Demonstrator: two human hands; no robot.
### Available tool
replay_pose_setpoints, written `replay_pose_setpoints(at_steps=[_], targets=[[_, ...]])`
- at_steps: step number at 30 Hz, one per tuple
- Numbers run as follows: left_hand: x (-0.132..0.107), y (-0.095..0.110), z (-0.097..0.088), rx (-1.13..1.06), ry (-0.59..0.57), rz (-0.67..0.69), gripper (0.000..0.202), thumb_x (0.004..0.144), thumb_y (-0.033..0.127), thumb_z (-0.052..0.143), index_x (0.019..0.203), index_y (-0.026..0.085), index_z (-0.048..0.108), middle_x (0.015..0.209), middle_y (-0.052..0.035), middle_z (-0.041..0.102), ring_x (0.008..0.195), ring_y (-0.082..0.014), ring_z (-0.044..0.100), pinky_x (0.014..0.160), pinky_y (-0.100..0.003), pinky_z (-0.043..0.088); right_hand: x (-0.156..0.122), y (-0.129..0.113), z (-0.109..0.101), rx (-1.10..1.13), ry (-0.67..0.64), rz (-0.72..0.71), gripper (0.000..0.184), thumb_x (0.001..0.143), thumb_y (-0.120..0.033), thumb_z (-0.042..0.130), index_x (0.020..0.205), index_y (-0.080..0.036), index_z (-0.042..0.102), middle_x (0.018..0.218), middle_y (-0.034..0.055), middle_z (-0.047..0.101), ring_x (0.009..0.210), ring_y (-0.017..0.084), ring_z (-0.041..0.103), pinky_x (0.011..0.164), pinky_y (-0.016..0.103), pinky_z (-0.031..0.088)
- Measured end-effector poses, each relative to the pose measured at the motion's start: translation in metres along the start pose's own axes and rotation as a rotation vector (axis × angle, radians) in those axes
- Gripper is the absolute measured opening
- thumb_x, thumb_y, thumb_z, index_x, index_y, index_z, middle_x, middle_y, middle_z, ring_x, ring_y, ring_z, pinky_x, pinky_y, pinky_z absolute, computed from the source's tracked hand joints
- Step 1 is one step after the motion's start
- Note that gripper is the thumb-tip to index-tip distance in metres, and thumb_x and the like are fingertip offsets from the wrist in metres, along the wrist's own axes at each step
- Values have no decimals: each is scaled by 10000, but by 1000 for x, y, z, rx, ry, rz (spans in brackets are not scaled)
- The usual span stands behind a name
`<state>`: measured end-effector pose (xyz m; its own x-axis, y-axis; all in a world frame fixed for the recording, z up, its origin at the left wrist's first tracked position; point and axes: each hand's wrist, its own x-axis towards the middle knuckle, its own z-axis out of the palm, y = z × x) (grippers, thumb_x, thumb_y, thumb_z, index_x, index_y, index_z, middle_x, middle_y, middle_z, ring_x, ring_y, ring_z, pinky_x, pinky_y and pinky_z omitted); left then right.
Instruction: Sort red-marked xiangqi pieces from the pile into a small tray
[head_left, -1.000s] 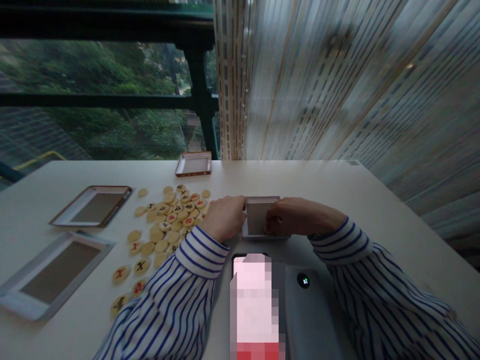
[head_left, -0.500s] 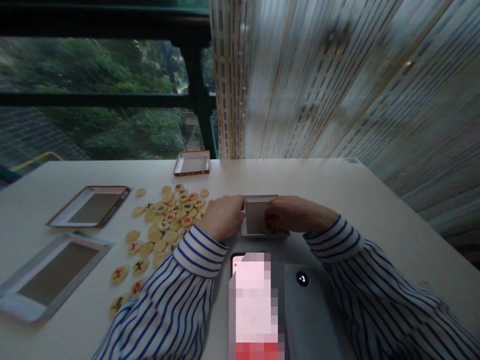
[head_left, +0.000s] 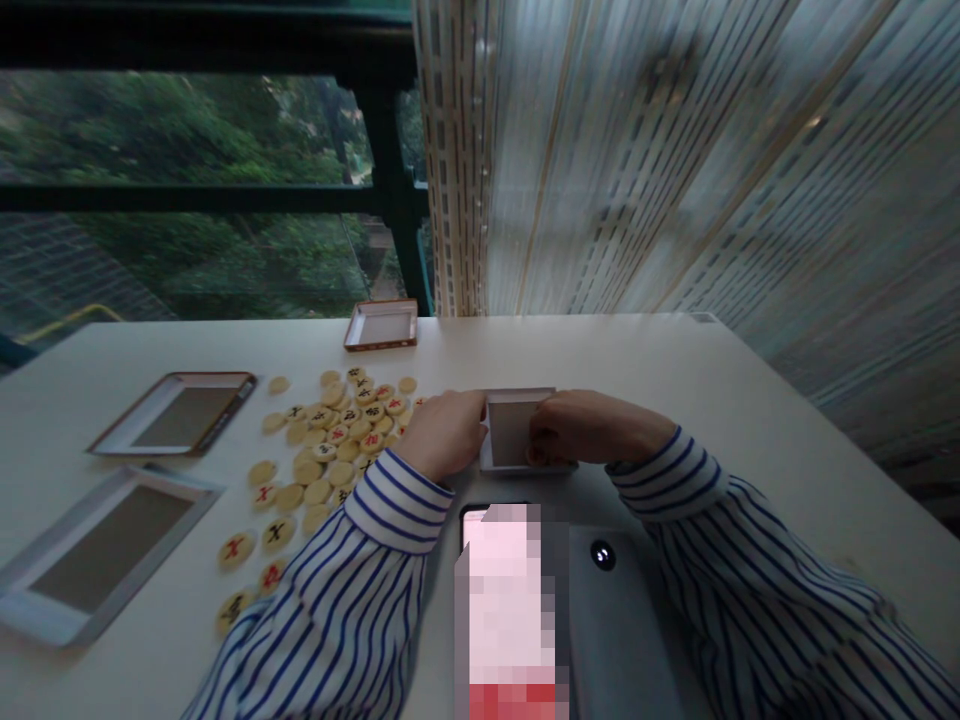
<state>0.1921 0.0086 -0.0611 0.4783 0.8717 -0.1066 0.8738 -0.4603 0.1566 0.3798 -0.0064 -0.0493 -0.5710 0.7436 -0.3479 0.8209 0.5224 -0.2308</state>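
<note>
A small shallow box [head_left: 511, 428] with a grey inside lies on the white table [head_left: 675, 390] in front of me. My left hand [head_left: 442, 432] is curled against its left wall. My right hand [head_left: 577, 428] reaches over its right side, fingers bent down into the box near its front; whether they pinch anything is hidden. To the left of my left hand lies a heap of round wooden game pieces [head_left: 334, 440] with red and black characters, and a few more pieces [head_left: 255, 545] lie nearer me.
Three more shallow box halves lie on the table: a brown-edged one [head_left: 382, 325] at the back, a brown-edged one [head_left: 174, 412] at left, a white one [head_left: 97, 550] at front left. A phone [head_left: 504, 600] and a grey device [head_left: 615, 610] lie close to me. Curtain at right.
Both hands stay on the small box with almost no motion. The view has shifted slightly, so everything sits a little higher and further left.
</note>
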Motion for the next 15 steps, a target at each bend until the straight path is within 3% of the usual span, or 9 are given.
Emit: replay_pose_setpoints(at_steps=[15], targets=[[-1,0,-1,-9,-4,-4,184,795,269,486,909,189,606,913,-89,672,856,-241,613,683,-328,440,-1,0,1,-18,4,-33,220,769,-271,516,733,-154,699,656,50,650,565,120,530,532,234,339]])
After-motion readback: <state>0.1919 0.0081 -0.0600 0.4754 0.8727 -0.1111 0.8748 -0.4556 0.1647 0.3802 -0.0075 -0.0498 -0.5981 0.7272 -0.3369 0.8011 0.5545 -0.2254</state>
